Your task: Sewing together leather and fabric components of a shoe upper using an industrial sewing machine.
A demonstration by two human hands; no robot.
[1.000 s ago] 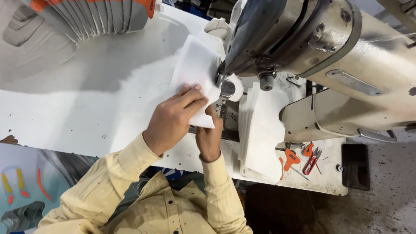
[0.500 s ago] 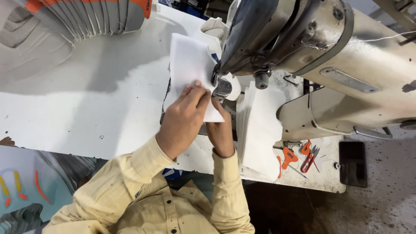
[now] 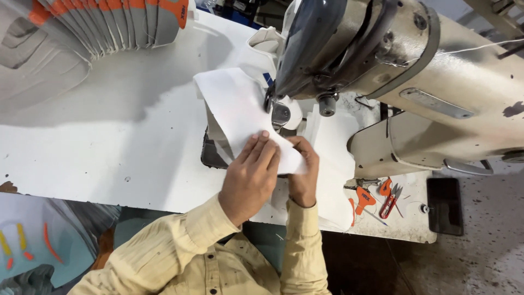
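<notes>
The left hand (image 3: pixel 252 176) lies flat, fingers together and extended, pressing down on the near end of a white fabric piece (image 3: pixel 237 112) so that the material stays taut against the bed. The right hand (image 3: pixel 303 173) sits just to the right of it, fingers curled around the near right edge of the same piece — thumb and fingertips appear pinched on the fabric, though the contact itself is partly hidden by the cloth. The fabric piece runs from both hands toward the far left, passing beside the presser foot area (image 3: pixel 279 113) of the industrial sewing machine (image 3: pixel 393 76), whose head overhangs the work from the right; this placement keeps the seam edge lined up under the needle region. A second white piece (image 3: pixel 327 158) drapes over the near edge of the white table (image 3: pixel 98 147) to the right of the hands. Orange-handled thread snips (image 3: pixel 390 198) lie on the table's near right corner, within reach. A fanned stack of grey-and-orange cut parts (image 3: pixel 103 24) rests at the far left — well apart from the hands.
</notes>
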